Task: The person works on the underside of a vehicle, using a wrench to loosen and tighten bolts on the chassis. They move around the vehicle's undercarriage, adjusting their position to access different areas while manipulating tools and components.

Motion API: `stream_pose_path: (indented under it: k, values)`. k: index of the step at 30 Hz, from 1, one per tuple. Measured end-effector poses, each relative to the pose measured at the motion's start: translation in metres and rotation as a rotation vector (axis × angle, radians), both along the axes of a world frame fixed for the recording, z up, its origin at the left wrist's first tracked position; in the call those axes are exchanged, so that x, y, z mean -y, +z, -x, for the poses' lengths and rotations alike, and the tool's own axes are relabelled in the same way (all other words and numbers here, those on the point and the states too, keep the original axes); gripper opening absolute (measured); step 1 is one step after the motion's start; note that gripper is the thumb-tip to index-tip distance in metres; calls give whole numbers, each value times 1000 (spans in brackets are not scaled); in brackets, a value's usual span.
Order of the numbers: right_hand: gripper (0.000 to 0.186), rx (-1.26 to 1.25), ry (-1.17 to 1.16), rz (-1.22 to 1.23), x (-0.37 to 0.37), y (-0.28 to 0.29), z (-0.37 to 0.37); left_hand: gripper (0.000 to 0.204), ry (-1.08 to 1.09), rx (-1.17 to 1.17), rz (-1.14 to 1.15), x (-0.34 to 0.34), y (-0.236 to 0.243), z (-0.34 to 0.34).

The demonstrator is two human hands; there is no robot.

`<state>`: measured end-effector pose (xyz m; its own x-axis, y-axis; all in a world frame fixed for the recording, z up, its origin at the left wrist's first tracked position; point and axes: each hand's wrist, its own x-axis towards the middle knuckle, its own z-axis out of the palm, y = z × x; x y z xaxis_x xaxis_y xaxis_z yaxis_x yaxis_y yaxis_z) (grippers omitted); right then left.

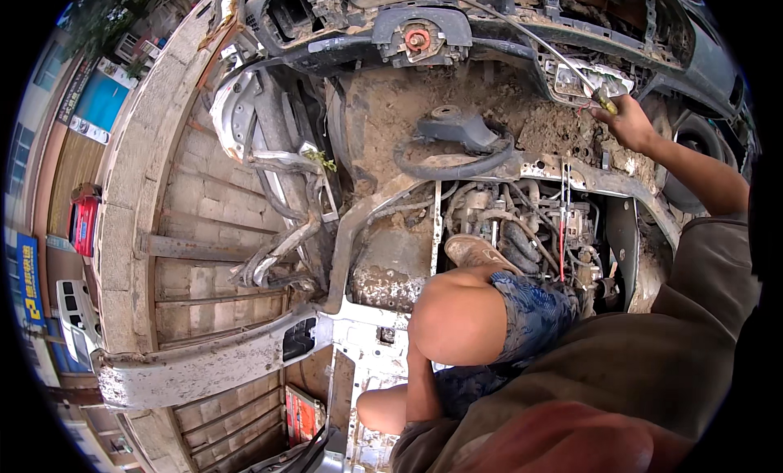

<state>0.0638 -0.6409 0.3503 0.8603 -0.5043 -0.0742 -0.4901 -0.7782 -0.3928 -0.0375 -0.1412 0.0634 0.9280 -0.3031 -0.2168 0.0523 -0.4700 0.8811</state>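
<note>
My right hand (632, 124), at the right, is closed round the yellow-and-dark handle of a long screwdriver (550, 50). Its thin metal shaft slants up and left along the stripped dashboard (506, 47). Close by the hand, a whitish broken panel (591, 80) hangs in the dashboard's lower part. My left forearm (420, 387) runs up behind my bent knee, which hides the left hand. Left of the screwdriver, the bare steering column hub (418, 39) shows a reddish centre.
A detached steering wheel (453, 170) lies on the dirt-covered floor. Below it, an exposed engine (522, 220) sits in an opening in the white frame (391, 314). Bent metal and wiring (281, 204) stick out on the left, over a slatted truck bed (216, 236). A tire (697, 159) is at the right.
</note>
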Motion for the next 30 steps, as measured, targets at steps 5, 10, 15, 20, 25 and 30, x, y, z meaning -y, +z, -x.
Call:
stream_pose_path:
  k: [5,10,15,20,25,30]
  values:
    - [56,73,49,90,11,-20,-2,43,-50,-20,-3,-8,-15,-11]
    - [39,284,160,319,80,-122,-34,43,-106,-43,-21,-24,-42,-16]
    - [35,182,84,-27,14,-198,-76,41,-41,-147,-338,-46,-10,12]
    - [39,375,111,-28,-16,-182,-70,41,66,-121,-402,-72,-6,34]
    - [53,175,34,-203,-4,-114,-15,42,96,-133,-359,-81,-18,28]
    - [55,313,23,-284,2,-31,52,43,-1,-92,-401,-72,-20,10]
